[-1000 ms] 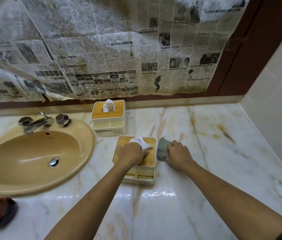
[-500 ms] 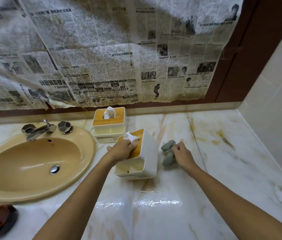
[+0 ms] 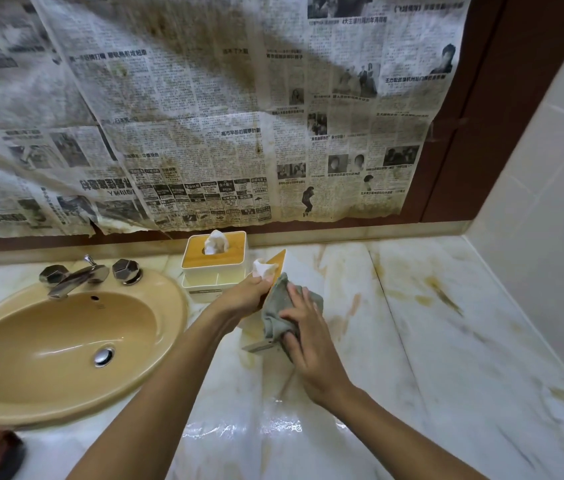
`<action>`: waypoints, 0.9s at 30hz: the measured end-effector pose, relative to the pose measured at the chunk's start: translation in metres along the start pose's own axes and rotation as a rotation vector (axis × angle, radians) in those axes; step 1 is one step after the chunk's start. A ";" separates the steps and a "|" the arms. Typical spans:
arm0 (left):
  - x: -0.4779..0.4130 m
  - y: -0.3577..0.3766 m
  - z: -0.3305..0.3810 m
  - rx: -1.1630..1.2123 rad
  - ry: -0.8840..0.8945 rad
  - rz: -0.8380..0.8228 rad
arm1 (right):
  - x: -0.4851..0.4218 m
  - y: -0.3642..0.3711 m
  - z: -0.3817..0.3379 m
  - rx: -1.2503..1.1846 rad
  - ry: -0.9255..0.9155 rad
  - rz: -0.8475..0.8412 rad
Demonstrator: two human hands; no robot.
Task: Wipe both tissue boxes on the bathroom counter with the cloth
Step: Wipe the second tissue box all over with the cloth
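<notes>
Sink: the tan oval ceramic basin (image 3: pixel 62 344) with chrome faucet (image 3: pixel 76 277) is set into the marble counter (image 3: pixel 446 341) at far left, apart from the work.
Rear box: the white plastic tissue box with a wooden lid (image 3: pixel 214 261) stands upright by the back wall, tissue pointing up; apparently waiting its turn.
Left hand (image 3: pixel 245 296): fingers closed on the lid edge of the tipped white tissue box (image 3: pixel 282 263), likely steadying it so a side wall faces the cloth.
Tipped box: just right of the rear box, lid facing left, long axis running away from the viewer, near corner on the counter.
Right hand (image 3: pixel 304 332): fingers spread, pressing the grey-green crumpled cloth (image 3: pixel 275 311) flat against the box's exposed side.
</notes>
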State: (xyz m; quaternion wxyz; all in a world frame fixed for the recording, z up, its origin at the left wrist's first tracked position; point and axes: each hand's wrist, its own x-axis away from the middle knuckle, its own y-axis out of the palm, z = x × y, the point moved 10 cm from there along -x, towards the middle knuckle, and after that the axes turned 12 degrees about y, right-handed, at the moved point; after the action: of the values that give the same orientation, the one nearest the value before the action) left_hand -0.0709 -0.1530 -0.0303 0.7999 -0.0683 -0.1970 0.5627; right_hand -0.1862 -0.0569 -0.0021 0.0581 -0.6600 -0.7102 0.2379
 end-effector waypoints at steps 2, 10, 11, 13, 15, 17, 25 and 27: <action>-0.002 0.005 0.004 -0.001 0.029 -0.037 | -0.009 -0.002 -0.003 -0.001 -0.017 0.023; 0.003 0.007 -0.002 0.071 -0.040 -0.029 | -0.079 -0.041 0.041 -0.071 0.403 0.122; 0.003 0.007 -0.005 0.088 -0.051 -0.036 | -0.076 -0.041 0.044 -0.033 0.417 0.100; 0.003 0.006 -0.007 0.104 -0.045 -0.049 | -0.059 -0.035 0.037 0.058 0.322 0.067; 0.005 0.006 -0.011 0.098 -0.062 -0.063 | -0.029 -0.025 0.023 0.114 0.158 0.023; 0.009 0.004 -0.014 0.100 -0.065 -0.056 | -0.003 -0.015 0.014 0.161 0.023 -0.028; 0.011 0.012 -0.009 0.051 -0.053 -0.097 | -0.034 -0.049 0.036 0.028 0.122 0.117; 0.008 0.011 -0.012 0.053 -0.065 -0.096 | -0.045 -0.054 0.040 -0.011 0.221 0.147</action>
State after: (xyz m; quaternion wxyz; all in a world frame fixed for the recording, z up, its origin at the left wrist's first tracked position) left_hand -0.0733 -0.1402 -0.0432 0.8208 -0.0194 -0.2108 0.5305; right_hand -0.2460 -0.1114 -0.0042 0.1147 -0.7326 -0.6507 0.1635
